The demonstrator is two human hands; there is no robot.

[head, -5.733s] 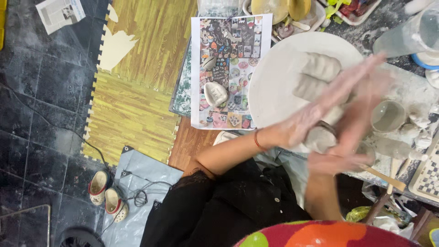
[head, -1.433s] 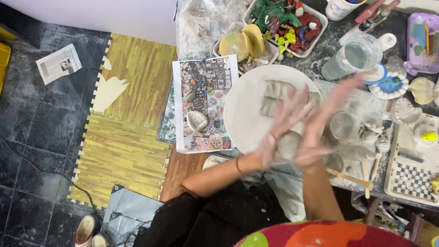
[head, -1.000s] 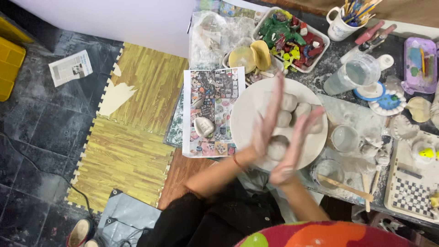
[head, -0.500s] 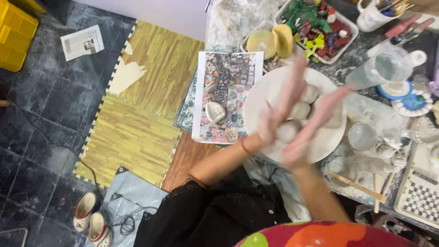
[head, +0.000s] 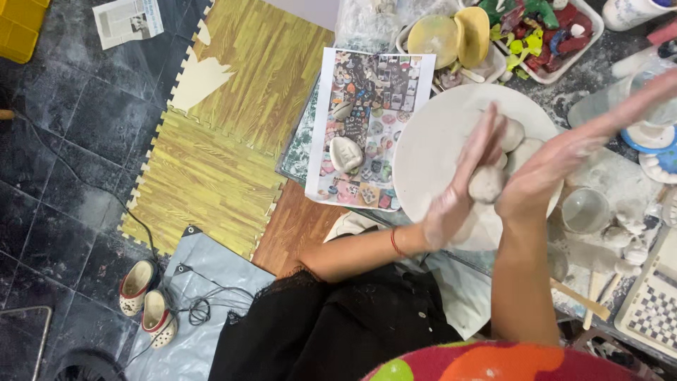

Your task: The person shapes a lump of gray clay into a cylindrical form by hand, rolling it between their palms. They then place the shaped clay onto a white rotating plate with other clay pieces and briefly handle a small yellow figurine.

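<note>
Both hands work over the round white plate (head: 430, 141), which sits at approx. 12 o'clock from the person on the tabletop (head: 599, 77). The left hand (head: 465, 176) and the right hand (head: 557, 166) are flat, fingers straight and palms facing each other, w/ a grey clay ball (head: 486, 185) between them; the left palm seems to touch it, but for the right palm I cannot tell if it touches or is just beside. No fingers are curled around it, so it is pressed or rolled, not gripped. The ball looks already quite round, so I judge the shaping of this piece is far along. On the plate, at about 1 o'clock from the ball, more clay balls (head: 515, 137) lie finished, partly behind the left hand, so I cannot count them. At 9 o'clock from the plate is a colourful printed sheet (head: 374, 92) w/ a shell-shaped clay piece (head: 345, 153) on it. At 3 o'clock from the ball stands a clear cup (head: 585, 209), and further right small clay lumps (head: 624, 236), maybe material still left. The right fingertips are blurred and run out near the picture edge. The tray of coloured bits (head: 543, 35) at the top is cut off, also the checkered board (head: 652, 303) at 4 o'clock.
</note>
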